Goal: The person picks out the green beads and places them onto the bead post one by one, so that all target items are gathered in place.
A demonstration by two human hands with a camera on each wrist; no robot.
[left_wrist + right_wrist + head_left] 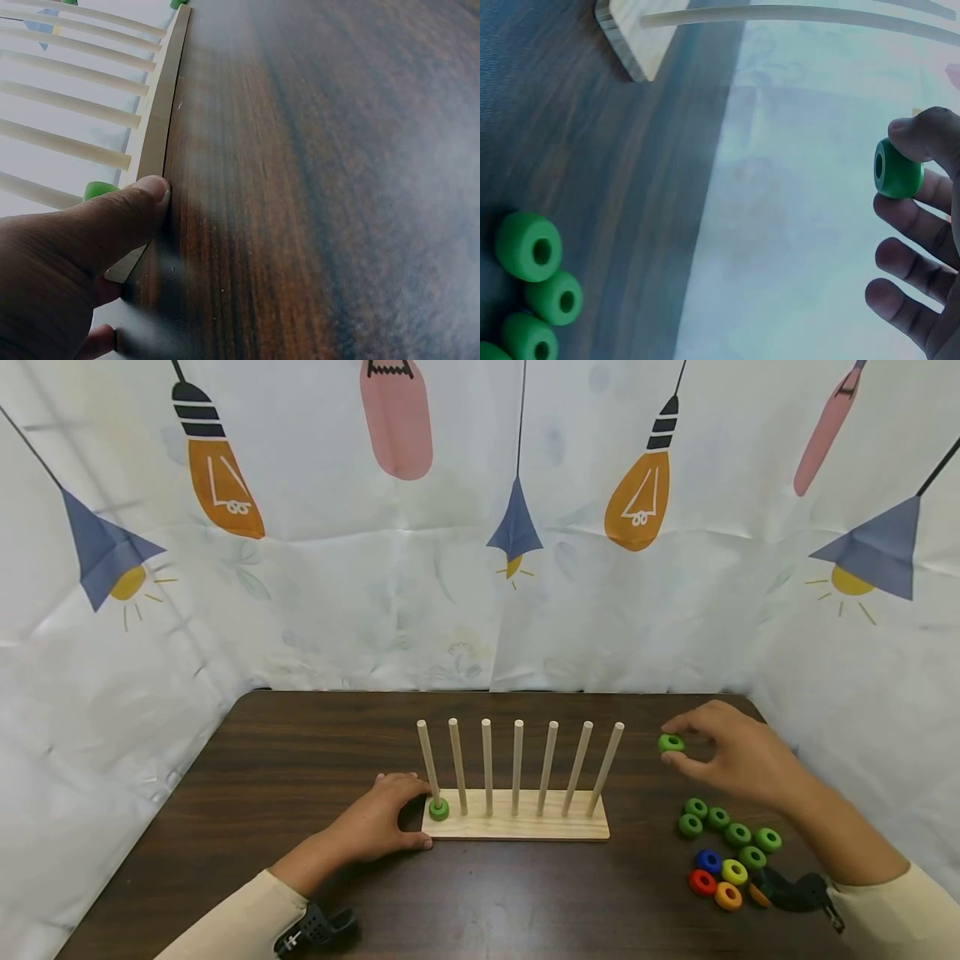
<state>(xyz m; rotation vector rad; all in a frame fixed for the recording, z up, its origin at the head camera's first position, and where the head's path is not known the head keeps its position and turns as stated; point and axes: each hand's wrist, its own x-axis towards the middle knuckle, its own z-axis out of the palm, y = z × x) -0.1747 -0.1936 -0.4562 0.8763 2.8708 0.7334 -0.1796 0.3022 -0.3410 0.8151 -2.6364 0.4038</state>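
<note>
1. Clearly, the right hand (738,760) pinches one green ring (671,744): its grip is together upon it, with the thumb at one side and fingertips at the other.
2. This ring sits at the very tips of the grip, well apart from the palm. In the right wrist view its hole is uncovered, and the remaining fingers stand separated, holding nothing.
3. It is raised above the surface (480,902), to the right of the board (517,828) and apart from the rightmost peg (606,768).
4. The left hand (386,818) holds the board at its left end. The thumb presses the near edge; the other fingers are at the far side, partly hidden.
5. Seven pegs stand in a row on the board. Around the leftmost, at its foot, is a second green ring (438,814), just beside the left hand; whether they touch, I cannot tell.
6. Six loose green rings (738,840) lie on the surface, nearer to the person than the pinched one.
7. Nearer again lie a blue ring (708,861), a yellow ring (734,872), a red ring (702,883) and an orange ring (728,897). Another orange ring (760,894) is partly covered by a black strap (798,893).
</note>
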